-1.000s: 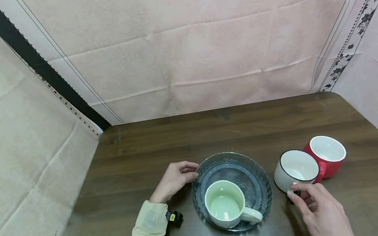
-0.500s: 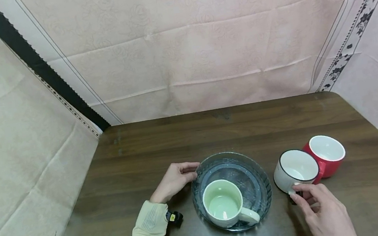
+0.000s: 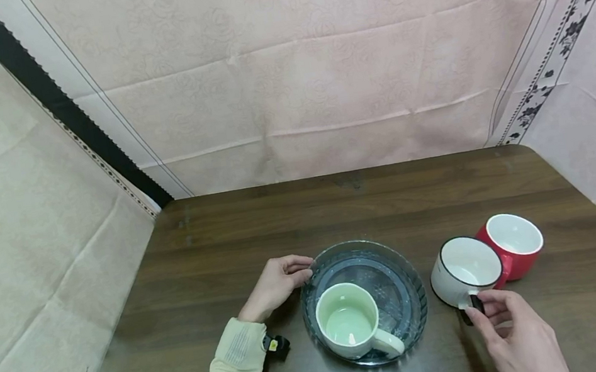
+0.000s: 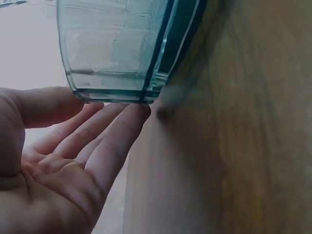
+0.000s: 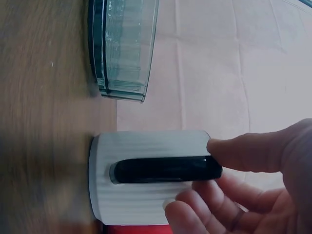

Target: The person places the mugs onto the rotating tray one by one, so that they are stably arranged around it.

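The head view shows the left hand (image 3: 274, 286) with its fingers nearly straight, thumb and fingertips touching the side of a round, blue-tinted glass dish (image 3: 372, 267), while the right hand (image 3: 517, 331) pinches the black handle (image 5: 168, 169) of a white, dark-rimmed mug (image 3: 450, 284) between thumb and fingers. That mug stands upright on the brown wooden table (image 3: 335, 209) just right of the dish (a red mug with a white interior (image 3: 525, 262) sits behind it). A glossy pale green mug (image 3: 347, 322) stands inside the dish.
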A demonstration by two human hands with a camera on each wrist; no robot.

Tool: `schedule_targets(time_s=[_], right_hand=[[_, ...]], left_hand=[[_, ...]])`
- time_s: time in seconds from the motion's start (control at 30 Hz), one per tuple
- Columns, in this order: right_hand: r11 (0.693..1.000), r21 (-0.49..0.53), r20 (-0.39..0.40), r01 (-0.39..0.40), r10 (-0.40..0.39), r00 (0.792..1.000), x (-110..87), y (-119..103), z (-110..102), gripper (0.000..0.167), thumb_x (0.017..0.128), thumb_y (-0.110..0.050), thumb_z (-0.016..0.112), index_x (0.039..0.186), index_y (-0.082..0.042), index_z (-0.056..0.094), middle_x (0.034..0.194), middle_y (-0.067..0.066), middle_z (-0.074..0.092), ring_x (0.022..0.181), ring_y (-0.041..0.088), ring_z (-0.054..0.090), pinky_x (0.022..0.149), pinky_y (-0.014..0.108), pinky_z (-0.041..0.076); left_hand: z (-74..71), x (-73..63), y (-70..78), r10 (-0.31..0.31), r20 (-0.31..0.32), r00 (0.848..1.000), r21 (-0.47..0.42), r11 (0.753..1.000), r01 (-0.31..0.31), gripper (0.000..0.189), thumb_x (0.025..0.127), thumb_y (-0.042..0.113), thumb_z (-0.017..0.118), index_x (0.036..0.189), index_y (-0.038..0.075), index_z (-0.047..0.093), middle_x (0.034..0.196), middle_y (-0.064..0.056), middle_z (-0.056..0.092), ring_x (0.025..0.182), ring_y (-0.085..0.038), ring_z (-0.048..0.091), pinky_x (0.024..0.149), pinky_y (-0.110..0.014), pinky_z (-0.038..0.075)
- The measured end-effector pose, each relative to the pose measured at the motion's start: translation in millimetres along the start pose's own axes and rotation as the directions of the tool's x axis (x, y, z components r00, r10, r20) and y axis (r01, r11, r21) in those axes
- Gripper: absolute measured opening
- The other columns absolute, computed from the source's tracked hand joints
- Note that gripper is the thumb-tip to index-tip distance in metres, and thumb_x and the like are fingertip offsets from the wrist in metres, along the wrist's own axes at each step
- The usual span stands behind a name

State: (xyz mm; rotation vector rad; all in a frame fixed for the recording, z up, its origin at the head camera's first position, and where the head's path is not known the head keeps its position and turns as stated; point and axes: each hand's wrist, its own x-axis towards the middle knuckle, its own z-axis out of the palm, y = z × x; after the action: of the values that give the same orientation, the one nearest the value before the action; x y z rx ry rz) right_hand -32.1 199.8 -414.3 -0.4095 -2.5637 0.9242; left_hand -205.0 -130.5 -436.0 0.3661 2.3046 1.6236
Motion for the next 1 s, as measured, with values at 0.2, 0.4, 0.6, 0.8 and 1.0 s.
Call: schedule_targets(time_s=[0.2, 0.4, 0.6, 0.8, 1.0], right_hand=[[0.996, 0.013, -0.030, -0.088, 0.089, 0.996, 0.1, 0.4, -0.4, 0.037, 0.083, -0.012, 0.077, 0.116, -0.005, 0.063, 0.091, 0.007, 0.063, 0.072, 0.001, 0.056, 0.058, 0.005, 0.043], [0.995, -0.014, -0.057, -0.097, 0.096, 0.994, 0.6, 3.0, -1.2, 0.031, 0.086, -0.013, 0.074, 0.114, -0.003, 0.066, 0.095, 0.008, 0.061, 0.074, 0.003, 0.057, 0.059, 0.004, 0.036], [0.992, -0.028, -0.064, -0.124, 0.122, 0.990, 0.6, 5.0, -1.5, 0.028, 0.090, -0.014, 0.067, 0.115, 0.000, 0.065, 0.099, 0.012, 0.060, 0.085, 0.031, 0.065, 0.061, 0.010, 0.037], [0.973, -0.040, -0.013, -0.229, 0.229, 0.973, 5.0, 6.0, -0.7, 0.032, 0.095, -0.018, 0.060, 0.120, 0.003, 0.061, 0.107, 0.018, 0.055, 0.093, 0.036, 0.061, 0.069, 0.034, 0.045], [0.977, -0.030, -0.058, -0.212, 0.210, 0.976, 3.9, 7.4, 1.3, 0.033, 0.094, -0.021, 0.065, 0.117, 0.003, 0.062, 0.106, 0.018, 0.055, 0.092, 0.037, 0.062, 0.070, 0.034, 0.044]], left_hand=[[-1.3, -0.8, -0.2, -0.014, 0.000, 1.000, 0.002, 1.000, 0.014, 0.026, 0.094, 0.014, 0.066, 0.118, 0.005, 0.068, 0.113, -0.011, 0.069, 0.101, -0.023, 0.065, 0.084, -0.036, 0.055], [-2.7, -0.4, -0.7, 0.015, 0.019, 1.000, 0.065, 0.998, -0.016, 0.028, 0.094, 0.009, 0.064, 0.121, 0.006, 0.068, 0.117, -0.010, 0.068, 0.100, -0.018, 0.063, 0.081, -0.034, 0.054], [-4.3, -0.5, -0.6, 0.016, 0.034, 0.999, 0.069, 0.997, -0.019, 0.028, 0.094, 0.011, 0.064, 0.122, 0.008, 0.068, 0.120, -0.008, 0.067, 0.102, -0.017, 0.062, 0.082, -0.033, 0.054], [-4.2, 0.8, -1.5, 0.015, 0.044, 0.999, 0.030, 0.999, -0.017, 0.028, 0.095, 0.012, 0.064, 0.123, 0.007, 0.067, 0.119, -0.008, 0.067, 0.104, -0.018, 0.063, 0.086, -0.033, 0.054], [-1.1, 4.6, -6.7, -0.002, -0.009, 1.000, -0.008, 1.000, 0.002, 0.023, 0.094, 0.014, 0.066, 0.116, 0.007, 0.069, 0.111, -0.007, 0.070, 0.101, -0.019, 0.066, 0.085, -0.033, 0.055]])
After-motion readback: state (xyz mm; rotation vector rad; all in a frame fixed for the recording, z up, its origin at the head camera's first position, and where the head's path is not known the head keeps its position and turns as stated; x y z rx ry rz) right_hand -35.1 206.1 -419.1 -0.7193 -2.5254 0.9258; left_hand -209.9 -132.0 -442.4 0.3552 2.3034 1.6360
